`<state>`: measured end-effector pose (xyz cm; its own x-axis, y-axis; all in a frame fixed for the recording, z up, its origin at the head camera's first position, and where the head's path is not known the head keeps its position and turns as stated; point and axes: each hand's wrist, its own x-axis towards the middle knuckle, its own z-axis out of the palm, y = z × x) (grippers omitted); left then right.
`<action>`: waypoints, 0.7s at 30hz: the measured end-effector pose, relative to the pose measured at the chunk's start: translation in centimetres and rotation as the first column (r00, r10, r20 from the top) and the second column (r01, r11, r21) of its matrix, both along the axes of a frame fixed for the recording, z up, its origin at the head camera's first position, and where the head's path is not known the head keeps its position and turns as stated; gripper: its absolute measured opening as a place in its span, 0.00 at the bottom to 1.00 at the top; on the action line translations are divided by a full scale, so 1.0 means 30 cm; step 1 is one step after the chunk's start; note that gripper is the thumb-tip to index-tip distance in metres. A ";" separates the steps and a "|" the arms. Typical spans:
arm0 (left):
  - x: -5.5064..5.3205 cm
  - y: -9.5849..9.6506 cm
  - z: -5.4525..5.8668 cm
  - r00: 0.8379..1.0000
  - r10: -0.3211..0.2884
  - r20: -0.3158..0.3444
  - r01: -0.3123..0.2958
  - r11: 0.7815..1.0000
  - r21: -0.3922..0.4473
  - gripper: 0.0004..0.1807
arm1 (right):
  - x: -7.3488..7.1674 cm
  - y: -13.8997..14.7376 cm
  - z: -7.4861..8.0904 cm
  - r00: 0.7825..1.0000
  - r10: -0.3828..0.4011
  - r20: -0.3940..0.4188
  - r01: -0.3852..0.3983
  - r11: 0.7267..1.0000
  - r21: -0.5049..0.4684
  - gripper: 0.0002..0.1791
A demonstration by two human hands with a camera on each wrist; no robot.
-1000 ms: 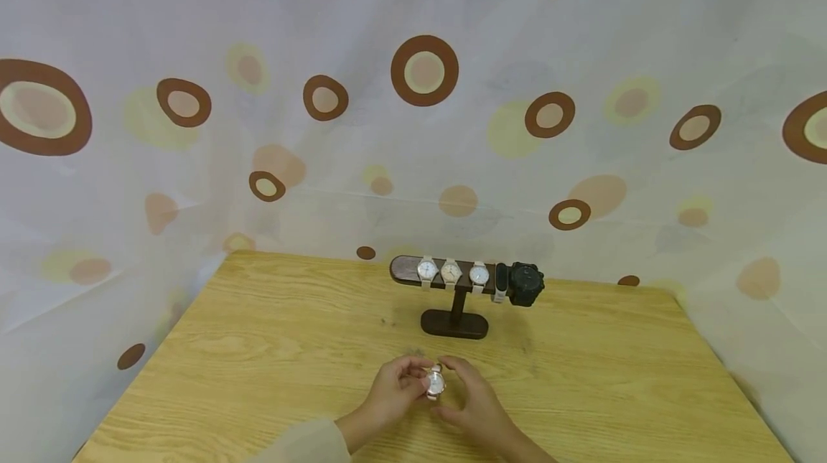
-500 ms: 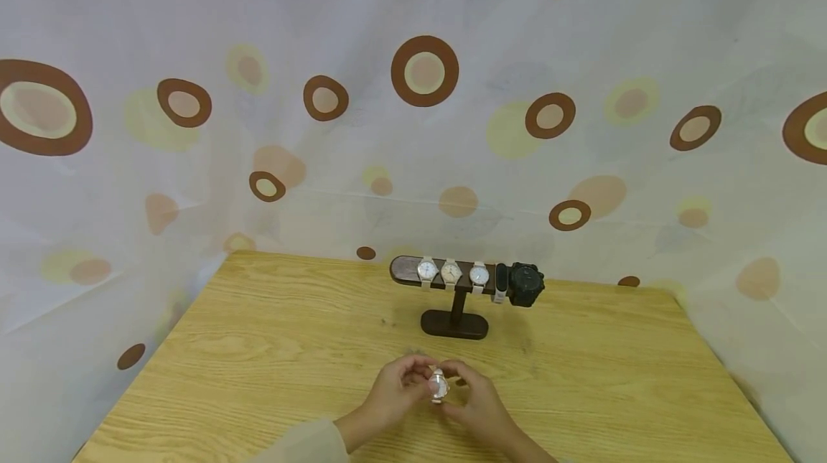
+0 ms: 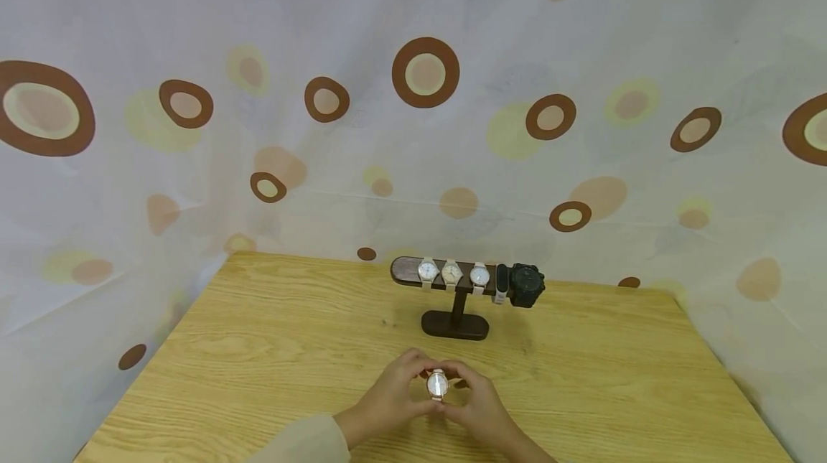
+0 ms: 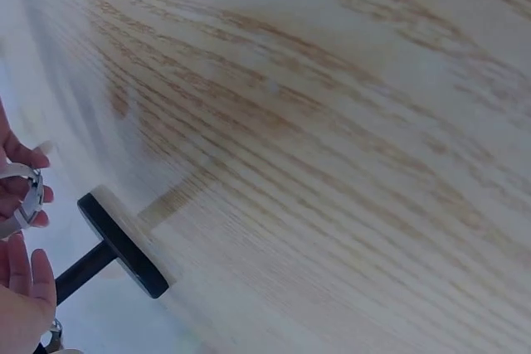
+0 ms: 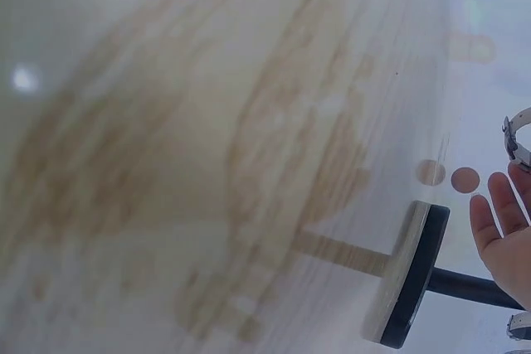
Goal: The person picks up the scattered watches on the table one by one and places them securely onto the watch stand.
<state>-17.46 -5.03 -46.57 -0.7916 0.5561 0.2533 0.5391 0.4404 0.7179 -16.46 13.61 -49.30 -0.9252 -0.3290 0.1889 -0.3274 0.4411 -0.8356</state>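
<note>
A wristwatch (image 3: 437, 385) with a pale round face and light strap is held up between both hands, its face toward the head camera. My left hand (image 3: 388, 395) pinches it from the left, thumb low and fingers at the top of the strap. From the right, my right hand (image 3: 483, 405) grips the strap with thumb and fingers. Part of the strap is hidden behind the fingers. In the left wrist view the watch (image 4: 33, 196) appears side-on at the left edge. The right wrist view shows its strap and buckle (image 5: 510, 140) above some fingertips.
Behind the hands stands a dark watch stand (image 3: 455, 324). Its bar carries several watches: light ones such as the cream watch (image 3: 451, 274), a slim band (image 3: 501, 283) and a bulky black watch (image 3: 526, 284). A spotted curtain (image 3: 423, 161) hangs behind the wooden table (image 3: 258, 348).
The right hand has come in from the right and now grips the watch too. My left thumb has slid from the watch's side to its lower strap, and the face has turned.
</note>
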 end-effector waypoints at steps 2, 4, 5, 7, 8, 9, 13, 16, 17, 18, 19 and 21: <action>0.000 0.001 0.003 1.000 0.008 0.005 -0.008 1.000 -0.010 0.25 | 0.001 0.001 -0.003 1.000 -0.003 -0.015 0.003 1.000 0.011 0.26; -0.002 0.004 0.005 1.000 0.009 0.002 -0.009 1.000 -0.017 0.24 | 0.002 0.003 -0.007 1.000 -0.006 -0.026 0.006 1.000 0.021 0.26; -0.002 0.005 0.006 1.000 0.010 0.001 -0.010 1.000 -0.019 0.24 | 0.002 0.003 -0.010 1.000 -0.006 -0.028 0.007 1.000 0.026 0.26; -0.002 0.005 0.007 1.000 0.009 0.005 -0.009 1.000 -0.019 0.24 | 0.003 0.004 -0.010 1.000 -0.003 -0.023 0.003 1.000 0.031 0.25; -0.003 0.004 0.007 1.000 0.011 0.005 -0.011 1.000 -0.023 0.24 | 0.004 0.006 -0.008 1.000 0.002 -0.015 -0.001 0.999 0.038 0.26; -0.004 0.002 0.007 1.000 0.014 0.009 -0.013 1.000 -0.027 0.24 | 0.004 0.008 -0.006 1.000 0.003 -0.006 -0.002 0.999 0.051 0.26; -0.016 -0.017 0.000 0.998 0.032 0.047 -0.031 0.999 -0.035 0.24 | -0.005 0.029 0.007 0.999 -0.036 -0.002 0.036 0.994 0.101 0.29; -0.031 -0.039 -0.007 0.996 0.060 0.063 -0.059 0.998 -0.018 0.23 | -0.020 0.060 0.012 0.990 -0.133 -0.052 0.139 0.981 0.136 0.29; -0.036 -0.047 -0.010 0.995 0.069 0.068 -0.069 0.998 -0.009 0.23 | -0.026 0.073 0.013 0.983 -0.172 -0.068 0.180 0.974 0.139 0.29; -0.042 -0.054 -0.012 0.994 0.080 0.069 -0.080 0.997 -0.005 0.23 | -0.031 0.087 0.012 0.974 -0.207 -0.088 0.218 0.965 0.146 0.28; -0.047 -0.062 -0.015 0.994 0.089 0.070 -0.089 0.996 0.001 0.23 | -0.036 0.101 0.010 0.965 -0.239 -0.104 0.253 0.955 0.153 0.28; -0.056 -0.077 -0.022 0.992 0.105 0.075 -0.105 0.994 0.004 0.23 | -0.045 0.130 0.007 0.947 -0.289 -0.144 0.310 0.937 0.161 0.26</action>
<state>-19.13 -7.34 -47.22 -0.8623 0.4670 0.1958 0.4352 0.4859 0.7580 -17.81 17.52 -49.09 -0.9611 -0.0784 0.2648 -0.2470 0.6726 -0.6975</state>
